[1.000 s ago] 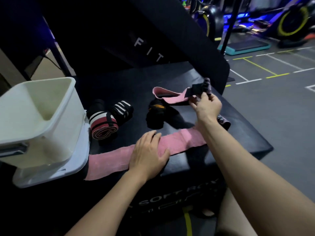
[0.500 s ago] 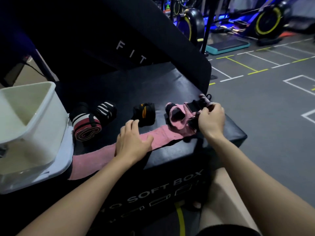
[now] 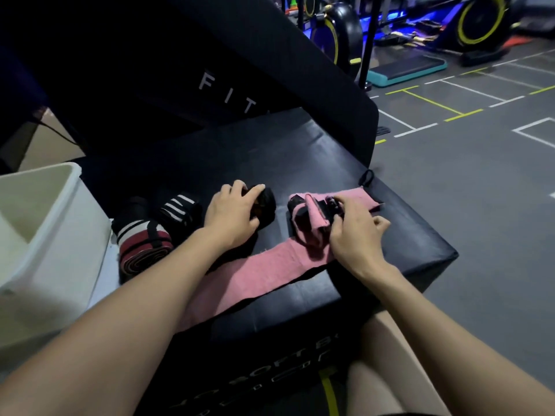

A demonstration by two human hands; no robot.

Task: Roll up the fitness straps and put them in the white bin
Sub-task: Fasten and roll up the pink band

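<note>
A long pink strap (image 3: 264, 271) lies across the black soft box (image 3: 405, 244), its right end folded into a loose bundle (image 3: 312, 217). My right hand (image 3: 357, 235) pinches the bundle's black end piece. My left hand (image 3: 231, 217) grips a rolled black strap (image 3: 267, 205) with an orange mark. Left of it sit a rolled black strap with white stripes (image 3: 177, 211) and a rolled red, white and black strap (image 3: 144, 244). The white bin (image 3: 39, 232) stands at the left edge, open at the top.
A slanted black pad lettered FIT (image 3: 270, 70) rises behind the box. Grey gym floor (image 3: 480, 181) with painted lines drops away to the right. Exercise bikes (image 3: 336, 34) and a teal step platform (image 3: 405, 69) stand far back. My knees show below the box.
My left hand has left the flat pink strap and moved up onto the rolled black strap. My right hand has brought the strap's end down into a bundle on the box.
</note>
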